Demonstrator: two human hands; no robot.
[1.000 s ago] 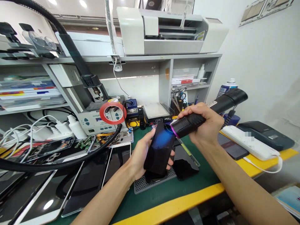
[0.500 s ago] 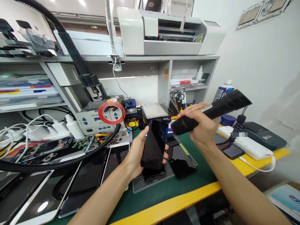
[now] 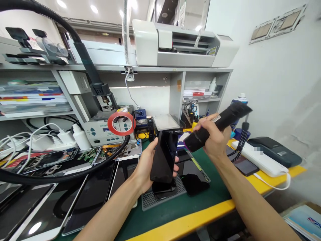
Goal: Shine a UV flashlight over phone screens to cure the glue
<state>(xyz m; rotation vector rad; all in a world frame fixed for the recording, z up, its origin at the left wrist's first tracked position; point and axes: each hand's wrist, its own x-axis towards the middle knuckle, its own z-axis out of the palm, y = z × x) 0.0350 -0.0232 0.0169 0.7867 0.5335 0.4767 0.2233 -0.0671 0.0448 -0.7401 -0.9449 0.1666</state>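
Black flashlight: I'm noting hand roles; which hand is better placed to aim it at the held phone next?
Likely the right hand: it grips the flashlight, purple-rimmed end toward the phone, while the left hand holds that phone.

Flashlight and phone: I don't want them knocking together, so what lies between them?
Head view: only an open gap separates the flashlight from the phone; the left fingertips curl round the phone's edge just below.

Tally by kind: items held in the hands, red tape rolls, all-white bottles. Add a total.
Black rectangular phone, in the left hand: 1
Black cylindrical flashlight, in the right hand: 1
Red ring-shaped tape roll: 1
All-white plastic bottles, one at left, one on the right-hand shelf: 2
Total: 5
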